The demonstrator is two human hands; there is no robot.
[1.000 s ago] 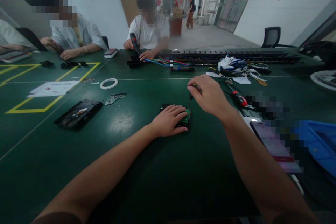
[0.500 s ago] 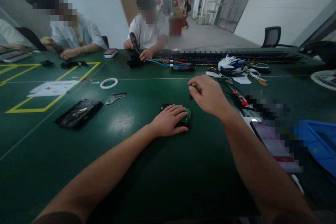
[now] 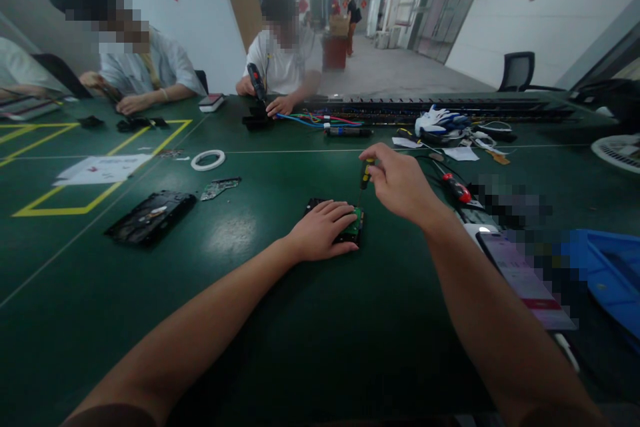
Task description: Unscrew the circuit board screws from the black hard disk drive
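Note:
My left hand [image 3: 325, 230] lies over a small black device with a green circuit board [image 3: 356, 219], its fingers spread flat on top and hiding much of it. The device rests on the dark green table [image 3: 280, 320]. My right hand [image 3: 397, 180] grips a yellow and black screwdriver [image 3: 367, 173] by the handle between thumb and fingers. The thin shaft points down at the right back part of the board; whether its tip touches is too small to tell.
Leftward are a black casing [image 3: 150, 217], a board fragment [image 3: 220, 188], a white tape ring [image 3: 207, 160] and papers [image 3: 103, 169]. Rightward lie a red screwdriver [image 3: 456, 188], a phone [image 3: 525, 273] and a blue tray [image 3: 607, 267]. People work across the table; one holds a power tool [image 3: 257, 82].
The fingers of my right hand have shifted on the screwdriver, and more of its yellow handle shows. My left hand has stayed in place on the device.

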